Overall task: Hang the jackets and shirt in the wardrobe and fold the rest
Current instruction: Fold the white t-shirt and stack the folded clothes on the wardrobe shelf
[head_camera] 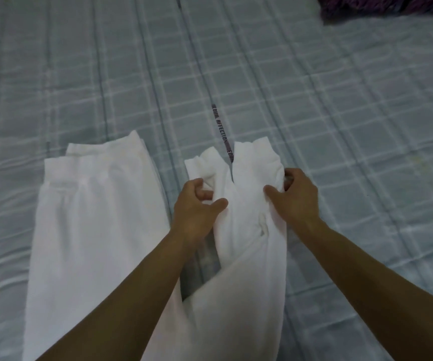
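White trousers (93, 230) lie spread on the bed, legs pointing away from me. The left leg lies flat with its cuff (98, 157) at the far end. The right leg (251, 243) is bunched and twisted. My left hand (197, 207) pinches the fabric of that leg near its cuff, thumb and curled fingers on the cloth. My right hand (296, 196) grips the cuff's right side. A dark printed strap (221, 131) with lettering runs out from between the cuff halves.
The bed carries a pale grey-green checked sheet (340, 113) that fills the view. A dark purple cloth (382, 5) lies at the far right corner.
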Motion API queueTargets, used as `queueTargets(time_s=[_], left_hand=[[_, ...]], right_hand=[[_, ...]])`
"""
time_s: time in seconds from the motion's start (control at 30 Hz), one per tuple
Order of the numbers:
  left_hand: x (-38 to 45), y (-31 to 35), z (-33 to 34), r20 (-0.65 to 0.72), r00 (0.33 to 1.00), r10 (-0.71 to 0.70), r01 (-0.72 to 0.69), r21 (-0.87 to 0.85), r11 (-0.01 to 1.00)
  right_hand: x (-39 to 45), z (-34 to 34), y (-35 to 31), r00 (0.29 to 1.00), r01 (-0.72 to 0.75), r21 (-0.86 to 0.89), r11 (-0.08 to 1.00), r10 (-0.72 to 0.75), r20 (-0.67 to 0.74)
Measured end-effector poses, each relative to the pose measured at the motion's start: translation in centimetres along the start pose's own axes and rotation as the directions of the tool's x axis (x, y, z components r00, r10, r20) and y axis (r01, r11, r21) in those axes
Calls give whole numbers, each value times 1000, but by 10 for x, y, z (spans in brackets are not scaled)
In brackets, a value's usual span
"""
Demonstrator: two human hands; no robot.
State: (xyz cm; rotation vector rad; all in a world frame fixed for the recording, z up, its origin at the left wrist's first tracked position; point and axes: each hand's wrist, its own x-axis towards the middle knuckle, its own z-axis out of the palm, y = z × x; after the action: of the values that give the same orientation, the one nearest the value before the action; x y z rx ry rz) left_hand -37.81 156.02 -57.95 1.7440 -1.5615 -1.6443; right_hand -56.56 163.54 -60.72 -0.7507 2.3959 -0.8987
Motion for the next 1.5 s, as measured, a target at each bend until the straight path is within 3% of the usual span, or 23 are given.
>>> queueTargets(time_s=[0.17,0.33,0.43,0.57,0.63,0.7,0.77,0.83,0.93,1.0,1.1,1.23,1.33,1.5], left_hand=[[18,1,7,-77,996,40,-30,129,991],[31,9,19,-195,980,28,-2,129,992],[23,20,18,-132,991,21,-26,-41,999],[11,36,11,168,982,84,-1,-442,897],[13,41,17,151,982,114,-56,-346,936],[19,44,26,32,987,159,-157,-57,986],[22,43,32,-99,969,226,-210,148,966],[18,39,31,-173,924,342,-307,201,930],[6,28,30,-108,858,502,-464,258,848],[4,23,34,-76,887,455,-421,270,866],[15,24,45,-131,969,210,-174,247,953],[35,38,56,-250,966,70,7,293,956],[39,42,57,-281,956,84,-4,273,962],[22,40,55,-206,974,91,-83,50,995]], right_hand=[[10,-3,-7,999,-48,64,997,48,-8],[9,-1,-16,993,-119,234,965,120,12],[10,-4,-21,986,-154,333,930,167,-11],[12,-9,-23,981,-167,360,918,192,-36],[14,-11,-23,978,-177,354,918,204,-39],[16,-12,-20,977,-193,367,910,214,-16],[15,-14,-15,983,-180,352,918,181,29],[11,-15,-10,993,-120,272,955,110,49],[8,-15,-6,992,-119,79,990,116,50],[9,-15,-7,991,-122,-7,993,122,48],[9,-14,-13,989,-133,51,990,129,68],[5,-12,-21,995,-93,101,991,90,34],[1,-13,-24,997,-81,180,980,79,19],[-3,-19,-29,999,-52,293,955,47,25]])
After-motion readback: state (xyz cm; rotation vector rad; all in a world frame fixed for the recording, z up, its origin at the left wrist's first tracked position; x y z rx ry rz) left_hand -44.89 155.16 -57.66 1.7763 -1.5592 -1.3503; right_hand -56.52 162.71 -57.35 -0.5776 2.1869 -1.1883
